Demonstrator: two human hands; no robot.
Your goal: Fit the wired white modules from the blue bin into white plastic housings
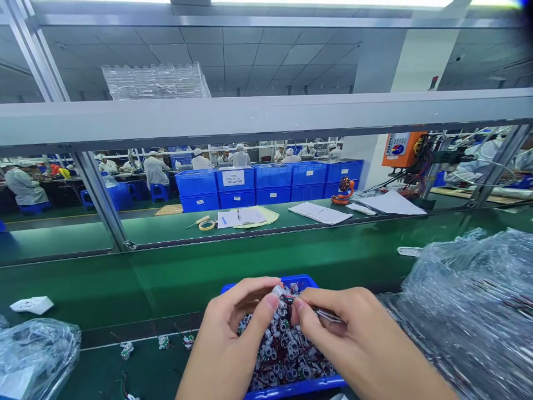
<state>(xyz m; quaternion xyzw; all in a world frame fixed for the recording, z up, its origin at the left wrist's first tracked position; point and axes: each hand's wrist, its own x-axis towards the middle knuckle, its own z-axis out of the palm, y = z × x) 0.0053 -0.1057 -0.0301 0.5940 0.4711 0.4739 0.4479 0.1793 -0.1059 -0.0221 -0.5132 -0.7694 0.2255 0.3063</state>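
A blue bin (306, 385) full of small white cylindrical parts with wires (287, 350) sits at the near edge of the green bench. My left hand (233, 344) and my right hand (350, 339) meet over it, fingers pinched together. Between their fingertips is one small white wired part (283, 294). My right hand also grips thin metal tweezers (328, 315) that point toward that part.
Crinkled clear plastic bags lie at right (470, 311) and at lower left (33, 350). Loose wired parts (164, 341) and a white block (33, 304) rest on the green conveyor belt (166, 272). Papers, a tape roll (206, 225), blue crates (266, 183) and seated workers are beyond.
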